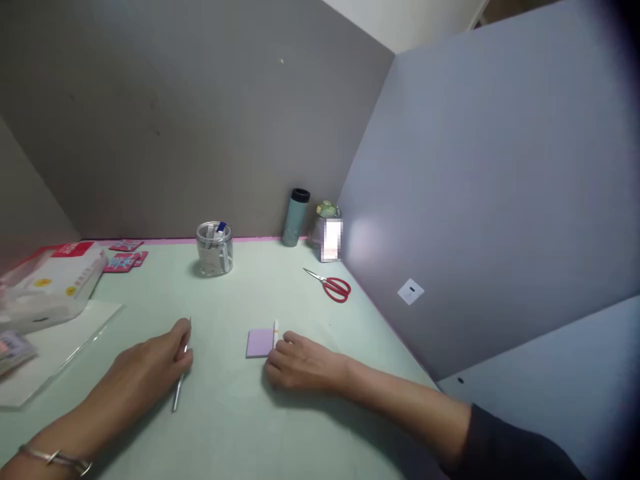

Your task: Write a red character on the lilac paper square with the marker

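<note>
Grey panels (200, 120) edge the green table (225, 437); the left hand (156, 359) pinches a slim rod (178, 393), the right hand's (304, 363) grip unclear.

pen (178, 393): slim, silver-grey, held slanted in the left hand (155, 363), both ends showing past the fingers | notepad (259, 343): square, lilac, lying flat on the table (225, 433) to the pen's right | marker (276, 332): white with an orange band, lying along the notepad's right edge, near end at the right hand (303, 363), grip unclear
</note>
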The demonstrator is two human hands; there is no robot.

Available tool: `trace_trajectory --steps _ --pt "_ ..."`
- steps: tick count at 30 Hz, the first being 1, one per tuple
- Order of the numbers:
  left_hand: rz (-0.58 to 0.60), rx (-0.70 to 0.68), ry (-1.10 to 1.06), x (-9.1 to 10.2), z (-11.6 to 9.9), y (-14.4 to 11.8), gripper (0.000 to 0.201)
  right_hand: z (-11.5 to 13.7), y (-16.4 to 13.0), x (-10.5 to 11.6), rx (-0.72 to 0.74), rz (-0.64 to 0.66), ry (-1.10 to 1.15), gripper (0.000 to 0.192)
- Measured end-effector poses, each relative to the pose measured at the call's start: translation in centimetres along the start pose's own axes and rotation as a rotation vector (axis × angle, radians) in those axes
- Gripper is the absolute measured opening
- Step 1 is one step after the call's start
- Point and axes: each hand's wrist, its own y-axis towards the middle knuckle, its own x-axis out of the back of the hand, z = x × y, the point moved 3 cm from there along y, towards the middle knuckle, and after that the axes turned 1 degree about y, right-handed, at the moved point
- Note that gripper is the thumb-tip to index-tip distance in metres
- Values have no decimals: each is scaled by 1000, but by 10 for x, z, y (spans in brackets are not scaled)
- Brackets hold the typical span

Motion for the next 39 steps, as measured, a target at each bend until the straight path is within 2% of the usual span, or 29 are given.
trace_trajectory --steps 2,5,7,9,12,15,17,19,25,28,31,34,37,39 --pt "-8 -3 10 4 1 6 10 -1 -3 6 -13 -24 -6 19" --pt "-20 4 3 6 3 10 14 -4 -11 18 -79 -130 -18 22" --pt "-11 13 -11 5 1 8 20 -7 -17 27 -193 -253 5 26" --pt "30 2 -61 -2 -7 5 24 -12 -22 36 -368 -426 110 25" --pt "116 -75 -173 -18 -26 0 30 -21 -27 44 -697 -706 508 14" --pt "156 -161 -214 -32 -44 1 53 -30 -25 42 -965 -899 1070 5" --pt "157 -195 -214 -37 -51 5 60 -34 -20 37 -1045 -976 1363 7" --pt "159 -220 -222 -38 -55 9 62 -38 -16 30 -1079 -1037 1538 10" --pt "166 -227 -243 -38 -62 15 51 -43 -15 6 -1186 -1099 1683 22" --pt "161 -220 -242 -38 -66 19 50 -42 -15 -3 -1221 -1075 1695 23" --pt "161 -235 -241 -36 -72 23 39 -44 -16 -12 -1242 -1042 1713 26" --pt "165 -232 -222 -34 -80 19 24 -46 -18 -17 -1237 -1030 1678 28" --pt "224 -225 -186 -37 -83 8 25 -48 -19 -16 -1187 -989 1663 34" --pt "273 -242 -182 -42 -81 2 23 -48 -19 -15 -1156 -944 1744 37"
